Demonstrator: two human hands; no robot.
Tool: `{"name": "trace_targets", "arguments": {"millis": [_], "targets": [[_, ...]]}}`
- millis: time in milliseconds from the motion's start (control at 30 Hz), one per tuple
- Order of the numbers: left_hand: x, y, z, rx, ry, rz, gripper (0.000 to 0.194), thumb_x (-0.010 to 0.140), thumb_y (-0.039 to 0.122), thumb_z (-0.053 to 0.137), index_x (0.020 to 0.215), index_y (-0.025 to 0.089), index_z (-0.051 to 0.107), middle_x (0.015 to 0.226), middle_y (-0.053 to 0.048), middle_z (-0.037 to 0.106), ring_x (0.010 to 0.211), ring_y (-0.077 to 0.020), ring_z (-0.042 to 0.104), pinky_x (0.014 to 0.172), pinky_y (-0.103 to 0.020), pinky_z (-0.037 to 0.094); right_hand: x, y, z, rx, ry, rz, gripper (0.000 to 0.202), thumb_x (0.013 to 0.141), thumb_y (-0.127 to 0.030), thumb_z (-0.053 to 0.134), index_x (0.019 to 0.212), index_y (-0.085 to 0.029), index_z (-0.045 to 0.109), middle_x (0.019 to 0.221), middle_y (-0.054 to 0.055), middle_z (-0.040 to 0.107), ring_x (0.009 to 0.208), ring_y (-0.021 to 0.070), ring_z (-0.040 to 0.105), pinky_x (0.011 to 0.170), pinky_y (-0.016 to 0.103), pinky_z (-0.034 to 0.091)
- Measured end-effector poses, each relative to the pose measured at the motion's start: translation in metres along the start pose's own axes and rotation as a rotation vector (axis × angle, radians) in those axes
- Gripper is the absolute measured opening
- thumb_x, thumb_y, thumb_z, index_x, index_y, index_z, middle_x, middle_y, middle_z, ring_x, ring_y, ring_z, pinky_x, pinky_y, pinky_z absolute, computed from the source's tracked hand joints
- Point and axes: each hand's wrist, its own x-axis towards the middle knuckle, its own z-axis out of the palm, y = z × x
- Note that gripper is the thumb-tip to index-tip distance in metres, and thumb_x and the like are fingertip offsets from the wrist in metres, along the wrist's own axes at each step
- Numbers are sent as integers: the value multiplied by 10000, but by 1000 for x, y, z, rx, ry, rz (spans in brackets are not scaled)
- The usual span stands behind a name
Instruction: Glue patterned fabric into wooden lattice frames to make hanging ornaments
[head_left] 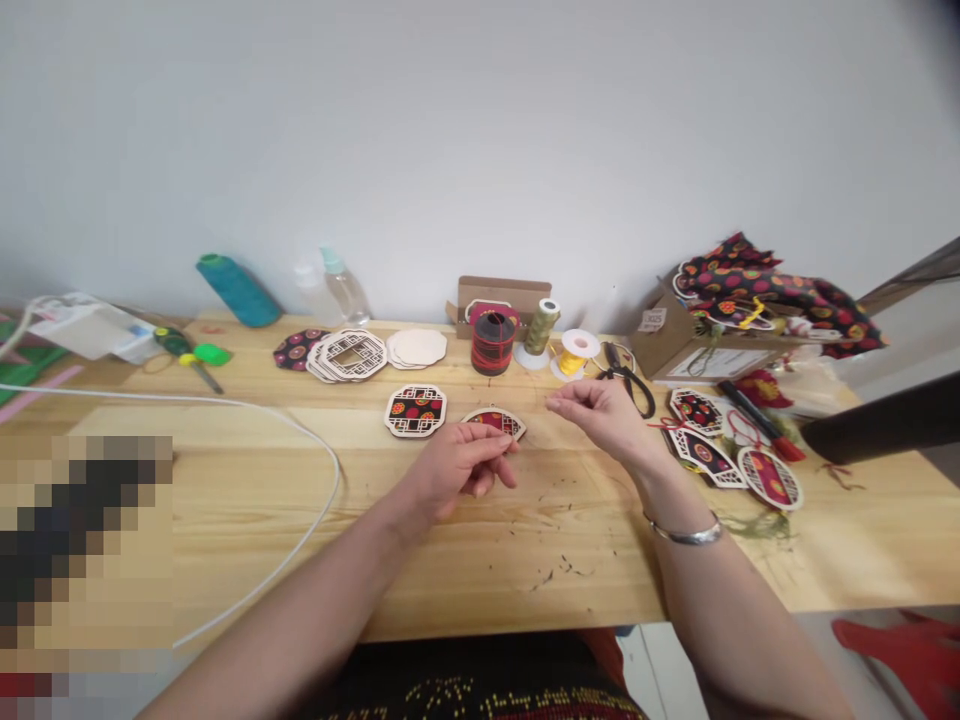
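Note:
My left hand is over the middle of the table, thumb and forefinger pinched together. What the pinch holds, if anything, is too small to make out. Just behind it is a fan-shaped wooden ornament with patterned fabric, partly covered by the fingers; whether they touch it I cannot tell. My right hand, a silver bracelet on its wrist, is raised to the right, its fingertips also pinched with nothing nameable visible in them. Left of the fan shape lies an octagonal fabric-filled ornament.
Behind the hands stand a red thread spool, a green spool and a yellow spool. Black scissors and finished ornaments lie right, near a cardboard box. Lattice frames are stacked back left; a white cable curves leftward.

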Motion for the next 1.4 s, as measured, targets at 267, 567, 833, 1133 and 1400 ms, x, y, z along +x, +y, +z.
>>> {"name": "trace_targets", "arguments": {"millis": [267, 567, 833, 1133, 1400], "targets": [[0, 0, 1, -15, -15, 24, 219, 688, 327, 692, 677, 121, 619, 543, -55, 684, 330, -36, 410, 353, -167, 227, -3, 2, -29, 196, 354, -27, 250, 686, -401, 710, 672, -157, 658, 489, -43, 458, 437, 70, 308, 416, 224, 217], [-18, 2, -6, 114, -424, 131, 257, 776, 363, 675, 638, 147, 687, 633, -65, 708, 407, -62, 472, 413, -203, 366, -11, 1, -44, 283, 495, -138, 174, 669, -335, 744, 660, -174, 676, 491, -37, 509, 423, 73, 358, 404, 221, 261], [-3, -3, 4, 181, 101, 342, 348, 812, 313, 652, 1130, 171, 666, 855, -50, 725, 524, -64, 524, 535, -227, 438, -20, -21, 0, -2, -46, -218, 199, 761, -351, 682, 674, -175, 721, 578, 7, 616, 525, 94, 455, 486, 235, 363], [-2, -8, 5, 243, 70, 215, 153, 732, 294, 708, 756, 143, 705, 631, -18, 683, 526, -101, 583, 556, -241, 474, -17, -14, 15, 8, -37, -183, 194, 789, -323, 658, 706, -157, 716, 604, 7, 634, 536, 90, 470, 496, 226, 367], [-4, 0, 2, 298, 128, 303, 183, 789, 300, 645, 694, 145, 668, 599, 2, 644, 523, -82, 486, 559, -224, 404, -19, -19, 4, -321, -274, -247, 208, 896, -225, 509, 907, -183, 713, 855, 47, 722, 756, 150, 630, 696, 278, 464]]}}
